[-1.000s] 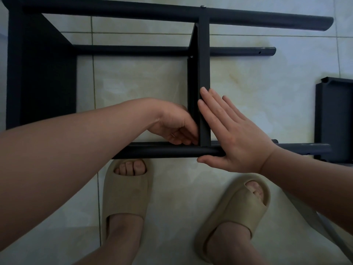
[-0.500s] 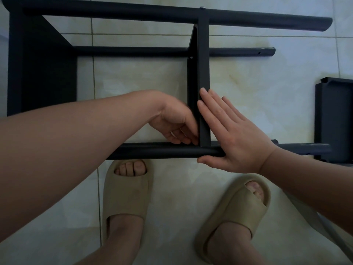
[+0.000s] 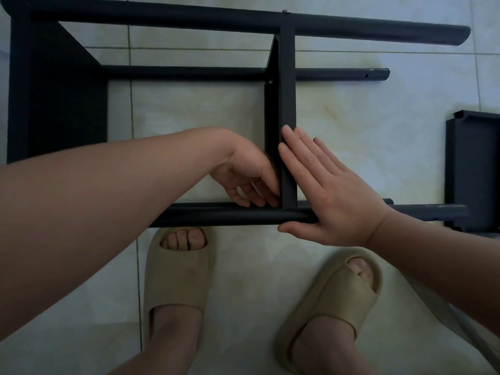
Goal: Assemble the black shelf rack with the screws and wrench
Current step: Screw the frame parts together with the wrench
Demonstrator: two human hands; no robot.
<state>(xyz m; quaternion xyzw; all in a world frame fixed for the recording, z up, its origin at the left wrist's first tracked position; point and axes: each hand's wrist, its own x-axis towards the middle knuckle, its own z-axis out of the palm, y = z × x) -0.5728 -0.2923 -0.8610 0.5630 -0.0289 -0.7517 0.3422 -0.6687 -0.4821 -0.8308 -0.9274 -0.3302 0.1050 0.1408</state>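
Observation:
The black shelf rack (image 3: 162,18) lies on its side on the tiled floor, with a solid end panel (image 3: 54,90) at the left and long tubes running to the right. A middle panel (image 3: 286,90) stands across between the far tube and the near tube (image 3: 216,213). My left hand (image 3: 243,174) reaches to the corner where this panel meets the near tube. Its fingers are curled with the tips against the panel's left face, and whatever they hold is hidden. My right hand (image 3: 330,190) lies flat with straight fingers against the panel's right side and the near tube. No wrench shows.
A loose black panel (image 3: 476,169) stands at the right edge, touching the near tube's end. A small screw head (image 3: 286,11) sits on the far tube above the middle panel. My feet in beige slippers (image 3: 178,272) (image 3: 330,299) stand just in front of the rack.
My left forearm and wrist have shifted slightly upward while the fingers stay at the corner. My right hand and the rack have not moved.

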